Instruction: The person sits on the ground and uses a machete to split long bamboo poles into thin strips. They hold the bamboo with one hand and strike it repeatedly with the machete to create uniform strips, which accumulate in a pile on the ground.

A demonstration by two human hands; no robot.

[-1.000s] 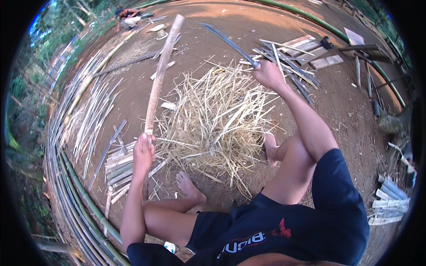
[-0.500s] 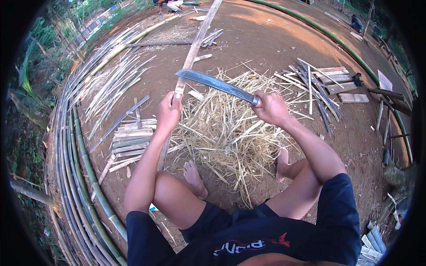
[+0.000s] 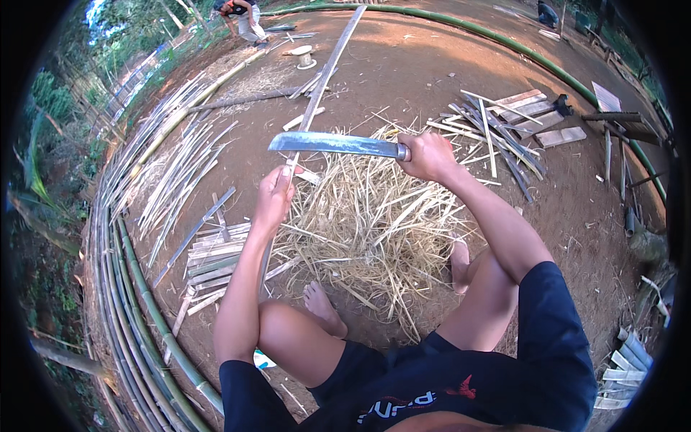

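Machete (image 3: 335, 143) lowered; right grip (image 3: 430, 156) clenches it, left grip (image 3: 273, 197) pinches strip (image 3: 332, 65); shavings (image 3: 367, 216) strew soil (image 3: 432, 79).

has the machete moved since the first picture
Yes: against the shavings pile, the machete has moved left and lower in the view; it now crosses the strip just above the left hand.
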